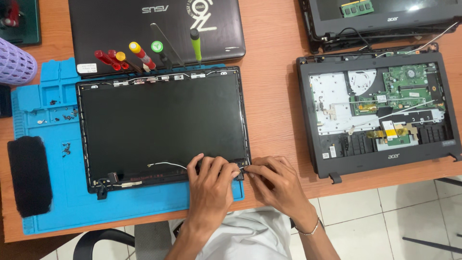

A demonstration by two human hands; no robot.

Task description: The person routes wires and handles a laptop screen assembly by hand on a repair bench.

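Both hands, left [209,185] and right [274,183], pinch at the screen panel's [161,123] lower-right corner, hiding whatever they grip.

Both hands [211,185] [276,185] close together, fingers curled

Screen panel [161,123]: large, rectangular, dark and unlit, in black frame, flat on blue mat [53,202]. Both hands at lower right corner of panel. White label [87,68]: small, rectangular, on lower left of closed black laptop [120,29] above panel. Second screen [385,12]: dark, partly out of view, top right. Small white sticker [326,155]: on open laptop base [380,113], lower left.
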